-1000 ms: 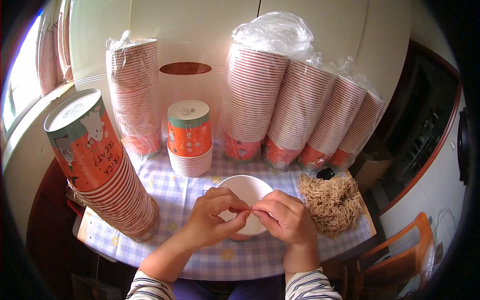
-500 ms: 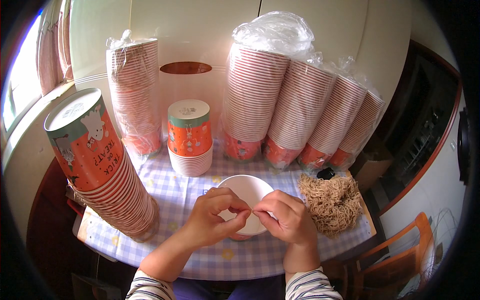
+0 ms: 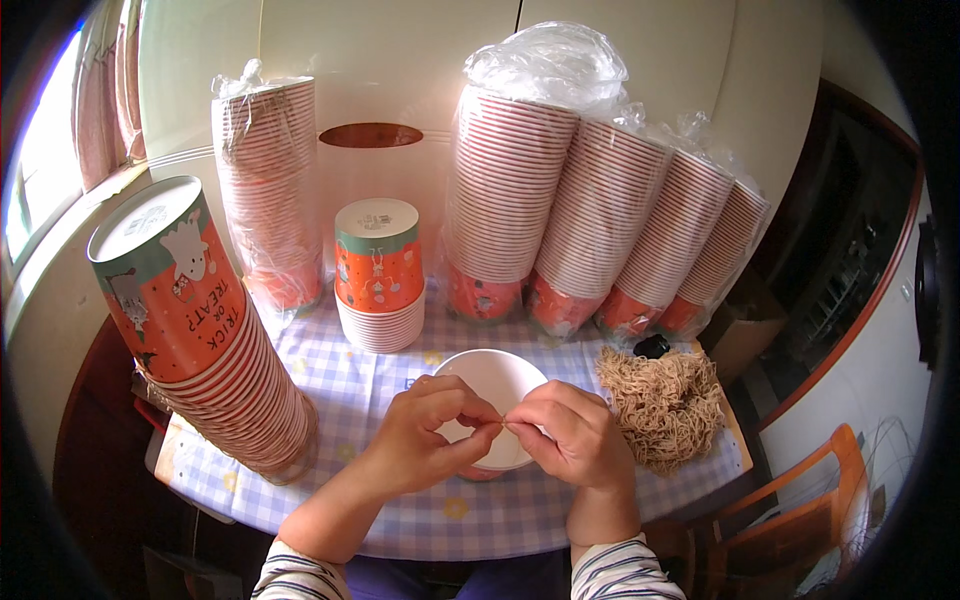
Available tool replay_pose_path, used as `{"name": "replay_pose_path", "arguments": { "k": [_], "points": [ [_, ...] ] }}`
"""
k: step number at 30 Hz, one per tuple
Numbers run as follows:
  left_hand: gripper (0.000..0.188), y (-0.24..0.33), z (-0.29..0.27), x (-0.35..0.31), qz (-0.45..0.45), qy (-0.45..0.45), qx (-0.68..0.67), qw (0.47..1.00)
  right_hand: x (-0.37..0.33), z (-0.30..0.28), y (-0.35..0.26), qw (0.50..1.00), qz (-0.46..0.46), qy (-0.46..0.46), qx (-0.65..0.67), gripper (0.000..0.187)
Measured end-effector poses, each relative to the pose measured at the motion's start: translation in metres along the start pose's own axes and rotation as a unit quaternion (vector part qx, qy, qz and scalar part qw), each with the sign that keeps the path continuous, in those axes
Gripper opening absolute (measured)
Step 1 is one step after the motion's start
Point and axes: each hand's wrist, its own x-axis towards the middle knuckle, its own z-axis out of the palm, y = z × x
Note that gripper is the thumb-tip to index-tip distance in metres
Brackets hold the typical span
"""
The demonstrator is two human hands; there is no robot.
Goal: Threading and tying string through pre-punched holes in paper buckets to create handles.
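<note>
Both of my hands meet in a pinch above an upright paper bucket with a white inside and an orange outer wall. Thumb and forefinger of my left hand are pressed together, tip to tip with those of my right hand. A tiny tan bit of string shows between the fingertips; the rest of it is hidden or too fine to make out. The hands cover part of the bucket's rim. Right of my right hand lies a tangled heap of tan string.
A tall stack of orange paper buckets leans at the left. Behind stand a short upside-down stack, a bagged stack and several bagged stacks. A small black object touches the string heap. Checked cloth covers the table.
</note>
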Motion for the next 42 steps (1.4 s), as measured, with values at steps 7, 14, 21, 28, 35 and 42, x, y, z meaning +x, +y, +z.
{"name": "replay_pose_path", "arguments": {
  "k": [7,14,21,28,35,42],
  "points": [
    [0.013,-0.0010,0.0000,-0.0003,0.014,0.003,0.017,1.000,-0.0003,-0.0006,0.0002,1.000,0.002,-0.011,-0.005,0.017],
    [0.015,-0.0021,0.0006,0.0009,0.057,0.008,0.046,0.997,0.0008,-0.0013,-0.0013,1.000,0.012,-0.003,-0.008,0.018],
    [0.017,-0.0052,0.0022,0.0006,0.087,0.027,0.057,0.994,0.0009,-0.0022,0.0020,1.000,0.012,-0.013,-0.003,0.019],
    [0.017,-0.0044,0.0016,0.0010,0.088,0.022,0.061,0.994,-0.0002,-0.0011,0.0018,1.000,0.016,-0.011,-0.002,0.019],
    [0.017,-0.0030,0.0014,0.0010,0.088,0.025,0.062,0.994,0.0004,-0.0008,0.0012,1.000,0.017,-0.009,-0.002,0.019],
    [0.017,-0.0035,0.0010,0.0008,0.083,0.023,0.063,0.994,0.0011,-0.0008,0.0000,1.000,0.013,-0.007,-0.002,0.019]
  ]
}}
